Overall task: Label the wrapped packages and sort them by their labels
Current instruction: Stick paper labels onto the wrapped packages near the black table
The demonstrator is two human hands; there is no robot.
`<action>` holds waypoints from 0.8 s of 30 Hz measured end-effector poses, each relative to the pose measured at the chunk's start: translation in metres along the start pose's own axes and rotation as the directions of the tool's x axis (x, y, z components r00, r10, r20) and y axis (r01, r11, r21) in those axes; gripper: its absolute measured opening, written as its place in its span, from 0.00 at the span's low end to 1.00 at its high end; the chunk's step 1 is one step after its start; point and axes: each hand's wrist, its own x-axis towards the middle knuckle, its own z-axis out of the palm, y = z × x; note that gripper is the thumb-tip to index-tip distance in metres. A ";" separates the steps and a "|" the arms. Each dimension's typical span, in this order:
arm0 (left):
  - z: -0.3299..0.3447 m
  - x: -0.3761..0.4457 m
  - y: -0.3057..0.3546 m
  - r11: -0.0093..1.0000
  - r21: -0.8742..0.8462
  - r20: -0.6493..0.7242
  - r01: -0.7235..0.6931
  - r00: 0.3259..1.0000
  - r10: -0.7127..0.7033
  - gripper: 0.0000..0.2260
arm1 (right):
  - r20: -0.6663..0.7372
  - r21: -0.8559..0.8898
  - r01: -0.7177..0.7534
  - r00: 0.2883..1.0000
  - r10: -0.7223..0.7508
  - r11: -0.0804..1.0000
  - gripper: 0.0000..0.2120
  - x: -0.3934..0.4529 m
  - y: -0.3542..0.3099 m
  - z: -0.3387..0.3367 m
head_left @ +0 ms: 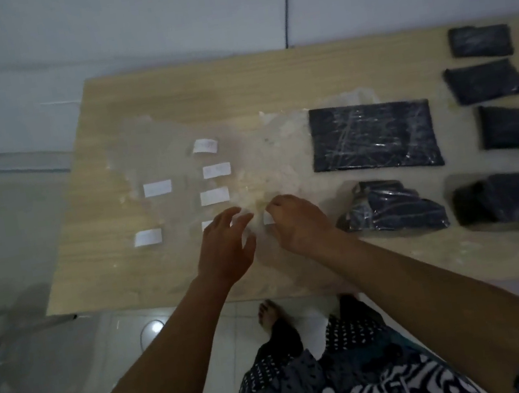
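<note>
Pinching a small white label (267, 219) at the near middle of the desk (149, 98), the right hand (295, 221) has its fingers curled narrow around the slip, apparently lifting it off the clear plastic sheet (157, 151) it sits on. Left hand (225, 245) hovers just beside it, fingers spread and relaxed, grip wide and holding nothing; a partly hidden label (207, 226) lies under its fingertips.

5 more labels lie to the left and beyond the hands, all flat on the sheet: label (147, 237), label (157, 188), label (214, 196), label (216, 170), label (205, 146). Writing on them is too blurred to read.

Key relation: the wrapped packages all lie to the right of the pinched label. Nearest is the crumpled dark package (391, 210), just beside the right forearm, long axis running left-right. Behind it sits the large flat package (374, 137), also lying left-right. Further right, well apart: 3 small packages (481, 42), (485, 82), (514, 128) and a wider package (517, 196).

Judgement: the right hand is nearer every package, so carrying the label rightward to the crumpled one is the short move. None of the packages shows a label yet.
</note>
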 end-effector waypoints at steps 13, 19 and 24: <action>0.020 0.020 -0.017 0.963 -0.044 0.137 -0.264 0.954 0.268 0.16 | -0.214 0.095 -0.193 0.954 0.209 0.977 0.17 -0.019 0.003 0.052; 0.022 0.026 -0.024 0.948 -0.047 0.135 -0.313 0.939 0.317 0.14 | -0.235 0.093 -0.275 0.928 0.289 0.957 0.16 -0.016 -0.001 0.059; 0.018 0.028 -0.020 0.944 -0.157 0.065 -0.291 0.950 0.304 0.12 | -0.172 0.115 -0.289 0.937 0.306 0.950 0.18 -0.009 0.000 0.048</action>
